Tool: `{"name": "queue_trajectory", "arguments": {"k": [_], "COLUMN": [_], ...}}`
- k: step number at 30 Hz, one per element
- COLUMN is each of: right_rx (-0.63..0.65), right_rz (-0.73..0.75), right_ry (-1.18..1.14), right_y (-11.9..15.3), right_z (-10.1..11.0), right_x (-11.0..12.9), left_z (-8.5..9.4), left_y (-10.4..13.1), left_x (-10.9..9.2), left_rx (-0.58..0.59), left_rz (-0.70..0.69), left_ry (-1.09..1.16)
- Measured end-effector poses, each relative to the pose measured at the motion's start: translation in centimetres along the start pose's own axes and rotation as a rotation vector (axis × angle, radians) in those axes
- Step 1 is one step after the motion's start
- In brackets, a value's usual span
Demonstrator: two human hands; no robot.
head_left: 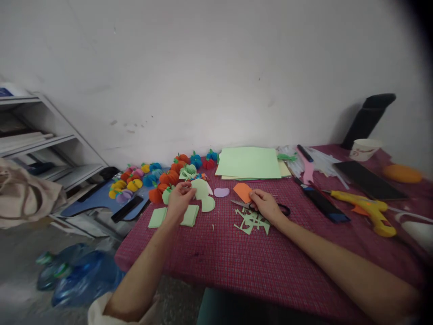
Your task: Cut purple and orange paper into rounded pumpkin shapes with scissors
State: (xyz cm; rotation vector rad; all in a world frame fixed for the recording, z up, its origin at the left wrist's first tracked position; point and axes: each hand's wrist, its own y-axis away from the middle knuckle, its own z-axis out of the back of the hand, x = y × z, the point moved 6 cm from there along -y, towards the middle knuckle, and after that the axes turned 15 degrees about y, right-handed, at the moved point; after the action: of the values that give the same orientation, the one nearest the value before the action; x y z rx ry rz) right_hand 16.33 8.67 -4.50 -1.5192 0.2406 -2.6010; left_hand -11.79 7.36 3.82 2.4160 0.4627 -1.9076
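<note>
Left hand (180, 195) pinches a pale green paper cut-out (202, 189); right hand (264, 204) closes on black-handled scissors (260, 207), whose blades could snag green paper scraps (252, 221).

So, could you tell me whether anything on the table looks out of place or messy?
Only small things: green paper offcuts lie scattered beside the right hand and scissors, and a few paper pumpkins sit off the tablecloth.
</note>
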Motion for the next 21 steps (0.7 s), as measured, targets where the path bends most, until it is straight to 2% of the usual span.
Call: {"name": "queue_trajectory", "arguments": {"k": [4,7,9,13,17,21], "right_rx": [0.027,0.047,0.058,0.068,0.079,0.092], "right_rz": [0.016,0.038,0.049,0.057,0.059,0.059], "right_ry": [0.027,0.046,0.059,0.089,0.117,0.129], "right_y": [0.0,0.1,0.2,0.3,0.3,0.3], "right_z": [-0.1,-0.1,0.0,-0.1,-0.1,-0.2], "right_x": [0.1,0.5,0.8,0.9,0.9,1.0], "left_z": [6.1,8.3,8.3,6.2,4.2,3.2], "left_y": [-0.7,-0.2,0.4,1.2,0.3,-0.8], "left_x": [-0.8,-0.5,0.3,2.9,4.9,5.9], "left_rx": [-0.076,-0.103,-0.075,-0.003,0.014,-0.003], "left_rz": [0.042,0.041,0.057,0.09,0.061,0.019], "left_ry": [-0.234,-0.297,-0.309,-0.34,-0.402,-0.528]}}
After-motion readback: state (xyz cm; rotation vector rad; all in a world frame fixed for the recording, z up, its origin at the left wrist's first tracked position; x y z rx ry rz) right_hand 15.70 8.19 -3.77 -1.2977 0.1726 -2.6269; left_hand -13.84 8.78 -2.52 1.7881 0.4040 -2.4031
